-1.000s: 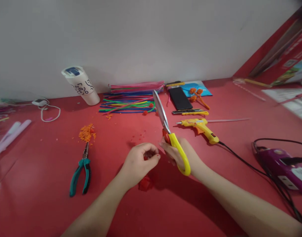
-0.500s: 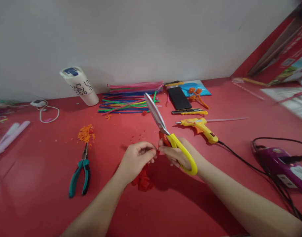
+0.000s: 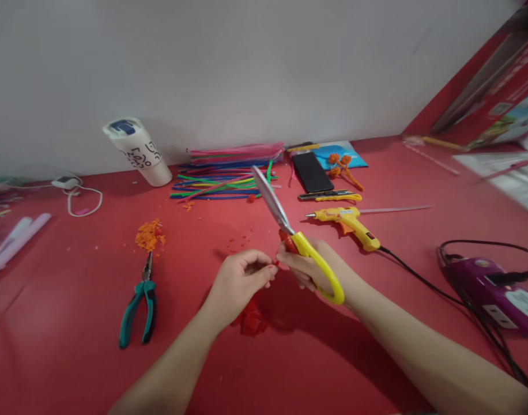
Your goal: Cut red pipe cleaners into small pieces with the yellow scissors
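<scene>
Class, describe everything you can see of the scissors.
The scissors have long silvery blades, shut, an orange pivot area and a yellow plastic handle loop. The right hand grips the handle above the red table, tips slanting up-left and away. The left hand pinches a red scrap beside the handle.

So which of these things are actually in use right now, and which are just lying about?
In use: scissors in the right hand; red fuzzy piece pinched by the left hand.
Lying about: pliers, glue gun, phone, pipe cleaners, orange scraps, purple device, white cup.
</scene>
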### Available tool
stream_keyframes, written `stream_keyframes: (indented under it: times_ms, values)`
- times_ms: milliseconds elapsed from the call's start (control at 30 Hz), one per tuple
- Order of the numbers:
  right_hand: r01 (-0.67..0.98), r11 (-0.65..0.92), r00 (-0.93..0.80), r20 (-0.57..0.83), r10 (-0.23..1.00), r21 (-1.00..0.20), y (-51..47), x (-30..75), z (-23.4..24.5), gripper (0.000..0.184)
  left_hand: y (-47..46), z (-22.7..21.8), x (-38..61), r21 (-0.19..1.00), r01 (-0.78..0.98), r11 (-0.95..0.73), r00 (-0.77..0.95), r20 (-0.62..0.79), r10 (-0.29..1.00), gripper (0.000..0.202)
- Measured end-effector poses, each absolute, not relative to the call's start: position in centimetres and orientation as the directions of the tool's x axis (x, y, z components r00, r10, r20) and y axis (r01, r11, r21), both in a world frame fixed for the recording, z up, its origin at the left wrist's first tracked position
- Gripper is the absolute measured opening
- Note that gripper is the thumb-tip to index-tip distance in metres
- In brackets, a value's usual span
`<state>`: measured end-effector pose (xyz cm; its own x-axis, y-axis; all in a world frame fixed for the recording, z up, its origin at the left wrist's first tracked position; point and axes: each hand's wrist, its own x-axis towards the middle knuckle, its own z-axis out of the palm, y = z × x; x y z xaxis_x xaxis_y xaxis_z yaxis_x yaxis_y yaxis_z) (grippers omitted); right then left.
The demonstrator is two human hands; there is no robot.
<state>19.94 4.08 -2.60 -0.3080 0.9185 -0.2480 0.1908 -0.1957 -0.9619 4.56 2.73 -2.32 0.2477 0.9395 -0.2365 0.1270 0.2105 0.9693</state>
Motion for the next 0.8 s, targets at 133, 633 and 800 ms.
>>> stream_keyframes:
  times_ms: [133,633,800]
  values:
    - [0.249,-0.206,-0.286,-0.275,0.918,-0.946,4.2,20.1,-2.1,0.011,2.7,-2.3,4.6,0.962,0.251,0.111,0.244,-0.174,0.954,0.009]
    - [0.737,-0.120,-0.028,-0.207,0.978,-0.665,7.4,23.6,-2.9,0.021,5.0,-4.5,1.4,0.545,0.830,-0.121,0.060,0.128,0.990,0.035]
    - [0.644,-0.115,-0.084,-0.218,0.972,-0.756,6.5,23.4,-2.3,0.011,5.5,-5.0,0.7,0.639,0.758,-0.129,0.050,0.139,0.989,0.014]
